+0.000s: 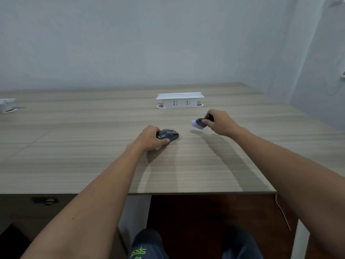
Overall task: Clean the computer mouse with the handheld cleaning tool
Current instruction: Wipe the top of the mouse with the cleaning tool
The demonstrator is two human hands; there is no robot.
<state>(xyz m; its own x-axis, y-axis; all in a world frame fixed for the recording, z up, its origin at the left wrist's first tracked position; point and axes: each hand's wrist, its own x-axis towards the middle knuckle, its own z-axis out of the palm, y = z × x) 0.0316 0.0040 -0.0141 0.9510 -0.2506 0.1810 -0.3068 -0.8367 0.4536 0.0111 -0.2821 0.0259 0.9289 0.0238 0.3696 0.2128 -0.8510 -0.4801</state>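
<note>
Nearest the camera, below the worktop's front edge, the person's knees show in dark trousers with green lettering on one leg. Both bare forearms reach forward over that front edge.

The left hand rests on the worktop a little in from the front edge, near the middle of its width. Its fingers are wrapped around the rear of the dark computer mouse, thumb on the near side, so the hand grips the mouse while the mouse sits flat on the wood-grain surface with its nose pointing right.

Farther back and to the right, the right hand is held just above the surface, closed around the dark handle of the handheld cleaning tool. The tool's pale head points left toward the mouse but stays apart from it, casting a small shadow on the worktop beneath.

Beyond both hands, toward the far edge, a white socket box stands upright. A second white fitting sits at the far left edge.
</note>
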